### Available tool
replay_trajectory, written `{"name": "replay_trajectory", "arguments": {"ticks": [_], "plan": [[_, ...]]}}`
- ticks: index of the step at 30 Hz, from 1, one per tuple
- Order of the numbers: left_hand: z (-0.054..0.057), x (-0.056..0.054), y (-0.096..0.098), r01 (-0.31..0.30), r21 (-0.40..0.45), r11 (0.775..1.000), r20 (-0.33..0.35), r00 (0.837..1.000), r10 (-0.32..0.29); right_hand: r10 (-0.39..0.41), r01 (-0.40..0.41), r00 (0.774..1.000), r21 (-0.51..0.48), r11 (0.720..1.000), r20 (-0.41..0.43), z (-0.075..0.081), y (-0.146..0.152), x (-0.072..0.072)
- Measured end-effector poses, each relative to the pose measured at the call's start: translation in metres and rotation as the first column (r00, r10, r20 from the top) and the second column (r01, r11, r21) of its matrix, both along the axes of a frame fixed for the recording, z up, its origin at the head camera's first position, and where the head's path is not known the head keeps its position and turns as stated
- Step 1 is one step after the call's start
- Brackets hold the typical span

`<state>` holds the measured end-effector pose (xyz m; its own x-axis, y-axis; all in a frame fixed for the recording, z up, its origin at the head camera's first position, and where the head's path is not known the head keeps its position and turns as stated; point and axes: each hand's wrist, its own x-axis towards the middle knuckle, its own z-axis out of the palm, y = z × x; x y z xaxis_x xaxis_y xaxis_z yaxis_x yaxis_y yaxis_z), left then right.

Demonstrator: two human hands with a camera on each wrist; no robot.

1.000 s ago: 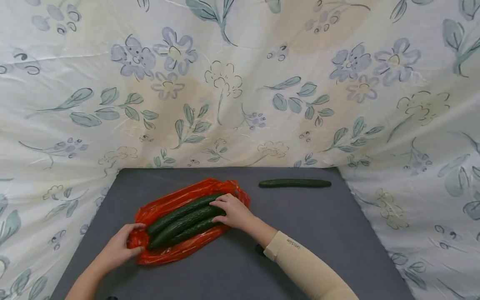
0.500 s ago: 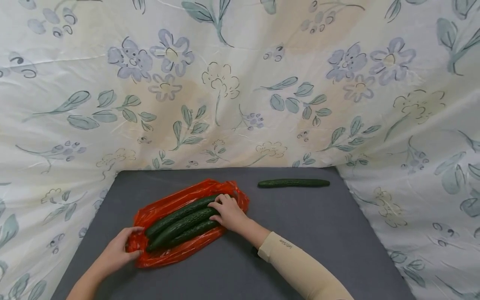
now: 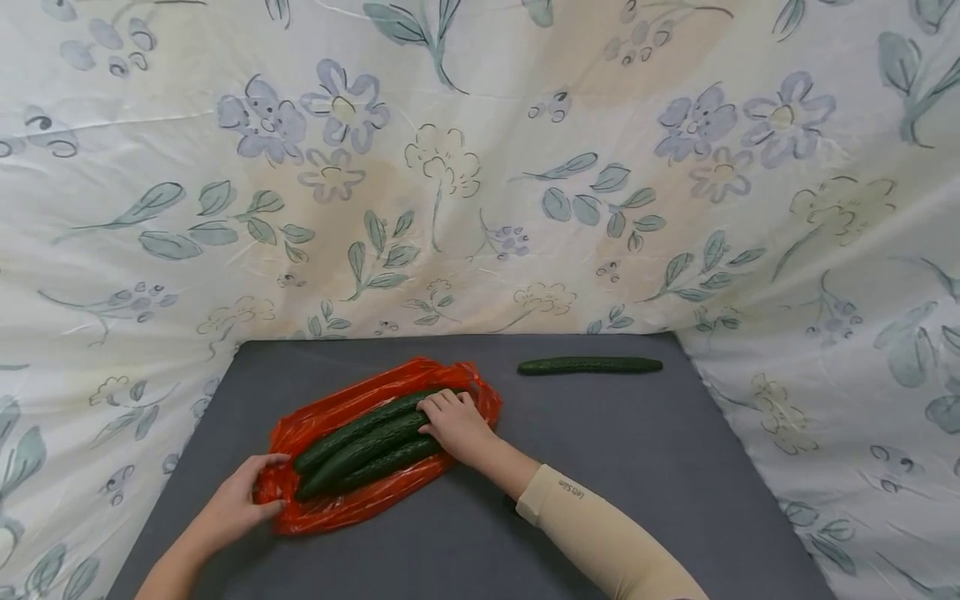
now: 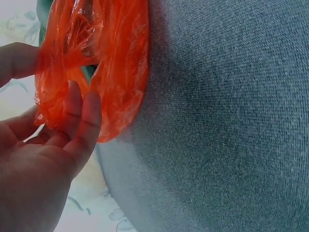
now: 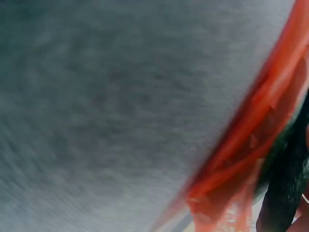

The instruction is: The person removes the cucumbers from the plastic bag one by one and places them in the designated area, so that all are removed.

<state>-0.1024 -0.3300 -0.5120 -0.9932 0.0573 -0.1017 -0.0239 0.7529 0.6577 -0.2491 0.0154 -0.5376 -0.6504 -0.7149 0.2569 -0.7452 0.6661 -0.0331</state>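
Three long green cucumbers (image 3: pixel 367 450) lie side by side on a red plastic bag (image 3: pixel 337 514), whose crinkled edges spread out around them. My right hand (image 3: pixel 459 427) grips the middle cucumber near its far right end, covering that end from above. In the right wrist view, a cucumber (image 5: pixel 285 188) and the edge of the red bag show at the lower right, blurred, with little of the hand. At the bag's near left end, my left hand (image 3: pixel 238 500) holds the plastic between thumb and fingers; in the left wrist view, fingertips (image 4: pixel 90 108) show against the thin red film.
A single cucumber (image 3: pixel 590 366) lies crosswise at the back right of the grey table (image 3: pixel 637 475). Floral cloth (image 3: pixel 480 208) hangs behind the table and along both sides.
My right hand's fingers have closed more around the middle cucumber, drawing in over its end. The left hand, the bag and the cucumbers have hardly moved.
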Motion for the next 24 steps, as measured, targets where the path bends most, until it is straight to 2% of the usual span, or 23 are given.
{"name": "replay_trajectory", "arguments": {"ticks": [7, 16, 20, 24], "plan": [[0.0, 0.003, 0.0, -0.018, 0.071, 0.997, 0.056, 0.998, 0.014, 0.026, -0.031, 0.987, -0.027, 0.999, -0.16, 0.009, -0.003, 0.002], [0.0, 0.001, 0.0, 0.004, 0.023, 1.0, 0.018, 1.0, -0.005, 0.038, -0.063, 0.984, -0.14, 0.988, -0.171, 0.024, 0.008, 0.004], [-0.001, -0.001, 0.0, 0.011, -0.004, 1.0, -0.012, 1.0, -0.011, 0.033, -0.065, 0.983, -0.177, 0.982, -0.182, 0.035, 0.016, -0.001], [-0.001, 0.0, 0.001, 0.004, -0.013, 1.0, -0.008, 1.0, -0.004, 0.03, -0.067, 0.985, -0.222, 0.973, -0.168, 0.044, 0.026, -0.009]]}}
